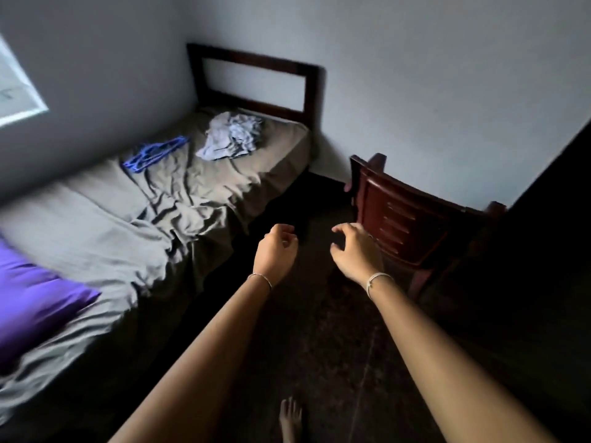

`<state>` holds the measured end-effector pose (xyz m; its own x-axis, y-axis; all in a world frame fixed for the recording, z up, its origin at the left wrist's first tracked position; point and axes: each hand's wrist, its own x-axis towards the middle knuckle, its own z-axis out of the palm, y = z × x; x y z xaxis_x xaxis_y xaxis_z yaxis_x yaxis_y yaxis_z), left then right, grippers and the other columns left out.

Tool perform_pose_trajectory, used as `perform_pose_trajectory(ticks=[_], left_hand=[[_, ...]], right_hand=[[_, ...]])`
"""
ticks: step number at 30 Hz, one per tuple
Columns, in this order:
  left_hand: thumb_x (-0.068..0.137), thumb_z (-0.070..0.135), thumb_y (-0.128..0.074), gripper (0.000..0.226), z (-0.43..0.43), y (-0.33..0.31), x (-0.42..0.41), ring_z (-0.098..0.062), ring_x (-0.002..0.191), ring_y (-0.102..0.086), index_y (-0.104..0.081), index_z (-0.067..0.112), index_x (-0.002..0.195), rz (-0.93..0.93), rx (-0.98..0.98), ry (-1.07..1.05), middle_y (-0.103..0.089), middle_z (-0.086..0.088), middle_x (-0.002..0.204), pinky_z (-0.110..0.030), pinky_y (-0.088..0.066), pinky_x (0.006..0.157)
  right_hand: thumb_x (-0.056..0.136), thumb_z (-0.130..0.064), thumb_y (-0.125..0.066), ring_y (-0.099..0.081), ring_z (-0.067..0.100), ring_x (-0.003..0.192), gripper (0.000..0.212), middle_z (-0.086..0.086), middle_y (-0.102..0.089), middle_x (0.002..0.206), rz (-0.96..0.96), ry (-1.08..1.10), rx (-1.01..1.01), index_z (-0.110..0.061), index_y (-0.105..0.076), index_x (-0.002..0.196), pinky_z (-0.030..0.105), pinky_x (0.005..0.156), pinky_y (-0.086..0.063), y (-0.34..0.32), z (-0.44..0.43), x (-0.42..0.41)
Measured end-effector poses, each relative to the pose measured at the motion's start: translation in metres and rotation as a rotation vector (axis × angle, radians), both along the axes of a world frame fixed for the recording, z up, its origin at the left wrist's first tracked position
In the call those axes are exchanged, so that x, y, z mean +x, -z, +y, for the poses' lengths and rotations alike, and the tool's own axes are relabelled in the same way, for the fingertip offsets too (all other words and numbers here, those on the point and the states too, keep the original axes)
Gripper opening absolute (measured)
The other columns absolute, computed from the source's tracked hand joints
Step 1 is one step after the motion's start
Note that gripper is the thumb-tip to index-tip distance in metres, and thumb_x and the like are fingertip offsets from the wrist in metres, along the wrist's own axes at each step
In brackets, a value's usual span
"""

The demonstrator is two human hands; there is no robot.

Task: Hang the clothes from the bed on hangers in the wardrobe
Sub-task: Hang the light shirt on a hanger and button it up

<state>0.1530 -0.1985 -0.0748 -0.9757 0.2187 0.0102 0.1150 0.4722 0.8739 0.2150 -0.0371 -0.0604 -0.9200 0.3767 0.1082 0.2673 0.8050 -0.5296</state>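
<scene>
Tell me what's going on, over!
Left hand and right hand empty, over the floor. Clothes pile untouched on bed, blue hangers beside it. Wooden chair to the right, not blocking.

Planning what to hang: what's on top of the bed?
A crumpled clothes pile, blue hangers and a purple pillow. Garments beneath the pile's top layer are covered.

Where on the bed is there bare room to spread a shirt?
The wide middle of the bed, between the hangers and the pillow, is bare rumpled sheet. It is crowded at the far end, where the clothes lie beside the hangers.
</scene>
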Motion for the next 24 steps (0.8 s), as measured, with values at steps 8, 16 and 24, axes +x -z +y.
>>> perform_pose_trajectory(ticks=[8, 16, 24], left_hand=[[0.088, 0.013, -0.062, 0.023, -0.065, 0.004, -0.192, -0.025, 0.091, -0.067, -0.061, 0.007, 0.110, -0.064, -0.043, -0.199, -0.070, -0.010, 0.099, -0.036, -0.052, 0.087], [0.088, 0.009, -0.062, 0.018, -0.123, 0.018, -0.372, -0.013, 0.071, -0.059, -0.058, 0.014, 0.105, -0.105, 0.127, -0.414, -0.068, -0.010, 0.095, -0.023, -0.045, 0.066], [0.086, 0.012, -0.064, 0.013, -0.152, 0.047, -0.583, -0.028, 0.095, -0.067, -0.063, 0.017, 0.097, -0.235, 0.063, -0.430, -0.071, -0.013, 0.099, -0.035, -0.051, 0.082]], right_hand=[[0.087, -0.023, -0.061, -0.051, 0.026, 0.119, 0.037, 0.004, -0.050, 0.133, -0.079, -0.275, 0.039, -0.020, -0.057, 0.124, 0.034, 0.098, -0.040, -0.001, -0.043, -0.219], [0.085, -0.025, -0.061, -0.053, 0.031, 0.117, 0.036, 0.009, -0.052, 0.129, -0.130, -0.390, 0.063, -0.015, -0.058, 0.120, 0.037, 0.097, -0.044, 0.014, -0.088, -0.420], [0.082, -0.021, -0.060, -0.050, 0.031, 0.122, 0.038, 0.009, -0.051, 0.130, -0.265, -0.313, -0.050, -0.019, -0.057, 0.120, 0.037, 0.103, -0.040, 0.040, -0.113, -0.630]])
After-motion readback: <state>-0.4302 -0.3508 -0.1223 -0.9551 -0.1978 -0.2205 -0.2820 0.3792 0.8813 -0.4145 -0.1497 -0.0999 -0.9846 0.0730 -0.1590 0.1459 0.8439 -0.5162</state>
